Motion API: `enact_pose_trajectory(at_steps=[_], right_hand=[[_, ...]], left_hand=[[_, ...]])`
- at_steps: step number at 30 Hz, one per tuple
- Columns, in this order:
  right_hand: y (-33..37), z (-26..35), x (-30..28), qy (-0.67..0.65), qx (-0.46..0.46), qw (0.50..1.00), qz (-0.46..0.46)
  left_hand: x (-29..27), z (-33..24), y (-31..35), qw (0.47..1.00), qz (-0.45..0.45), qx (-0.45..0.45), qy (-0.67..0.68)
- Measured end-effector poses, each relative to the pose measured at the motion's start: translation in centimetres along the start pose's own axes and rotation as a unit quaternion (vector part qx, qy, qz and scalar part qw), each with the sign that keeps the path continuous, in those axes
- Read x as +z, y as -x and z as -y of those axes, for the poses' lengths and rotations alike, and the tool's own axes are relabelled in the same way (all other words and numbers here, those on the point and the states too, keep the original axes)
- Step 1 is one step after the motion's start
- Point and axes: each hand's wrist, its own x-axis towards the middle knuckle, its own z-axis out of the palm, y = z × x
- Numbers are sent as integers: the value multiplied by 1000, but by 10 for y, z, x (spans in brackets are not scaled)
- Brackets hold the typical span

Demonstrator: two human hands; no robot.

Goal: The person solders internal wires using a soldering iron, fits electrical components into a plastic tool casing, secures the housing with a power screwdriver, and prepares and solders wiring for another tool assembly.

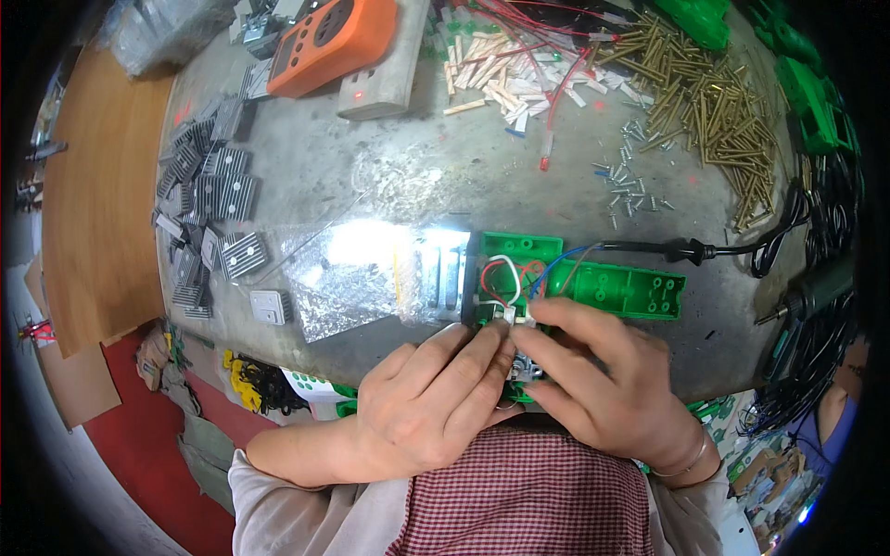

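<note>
A green plastic tool housing (619,289) lies at the table's near edge, with red, white, blue and grey wires running inside it. A small white connector (506,316) sits among the wires. My left hand (428,397) is closed, its fingertips pressed together on this connector. Just to the right, my right hand (607,378) is bent inward, fingers curled around the wire ends beside the connector; what lies between them is hidden. A black power cord (691,250) enters the housing from the right. Left of the housing, bright light glares off a clear plastic bag (348,283).
Ribbed grey metal heat sinks (222,195) pile up at the left. An orange meter (332,44) rests on a power strip (382,83) at the back. White sleeves (510,79), small screws (633,181) and long brass-coloured screws (718,111) spread toward the back right.
</note>
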Motion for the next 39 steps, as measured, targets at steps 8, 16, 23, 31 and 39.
enact_pose_trajectory(at_steps=[8, 16, 23, 31, 39], right_hand=[[24, -50, -59, 276, 118, 946, -124], [36, -55, -77, 114, 92, 983, -108], [37, -63, -80, 73, 74, 994, -16], [25, -66, -88, 67, 52, 996, 43], [25, -66, -79, 223, -19, 974, 25]], left_hand=[[-1, -2, -3, 1000, -1, -13, 3], [-9, 1, -12, 999, 39, -17, 30], [2, 3, -6, 999, -4, -13, 31], [6, 5, -6, 998, -32, -13, 45], [8, 2, -2, 998, -31, -19, 41]])
